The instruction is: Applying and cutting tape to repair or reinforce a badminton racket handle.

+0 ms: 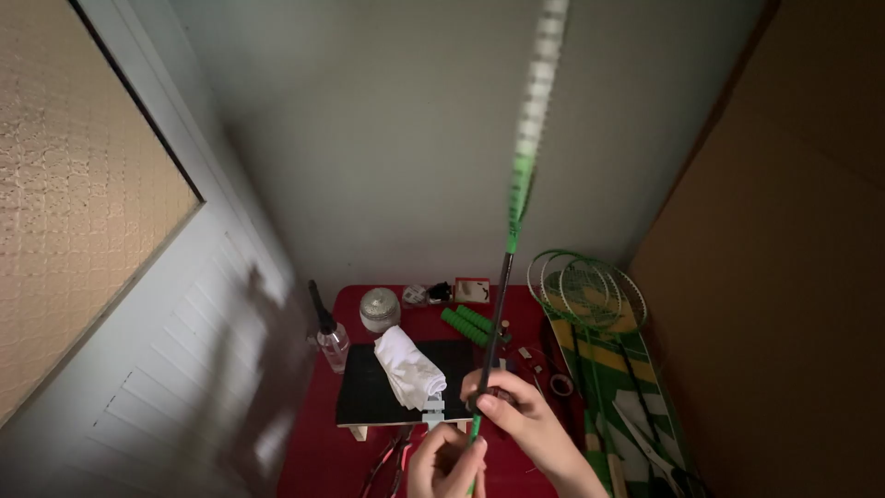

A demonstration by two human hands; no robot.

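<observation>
Green and black is the colour scheme of the badminton racket [505, 277] the person is holding upright, shaft running from the hands at about 6 o'clock up toward 12, where the top end blurs out near the edge of the frame. Left hand [445, 461] is closed around the low green part of the handle end. Right hand [505, 398] sits just above it, fingers curled shut around the dark shaft. Whether anything has been wrapped or stripped on the handle so far is hard to say, the hands cover that bit. So it looks like handle work with the racket firmly in hand and nothing visibly finished.

Right behind the hands, at about 11 o'clock, is a black mat [369, 392] on a red table [313, 461], with a rolled white cloth [407, 367] lying across it. Two green grip rolls [468, 325] sit past the mat at roughly 12 o'clock and look untouched. Further to 10 o'clock there's a small clear bottle with a dark nozzle [329, 339] and a round silvery pot [379, 309]. A roll of tape [560, 384] lies just off at 2 o'clock. Beyond that, spare green rackets [587, 293] lean over a green and yellow racket bag [619, 387] at the table's side.
</observation>
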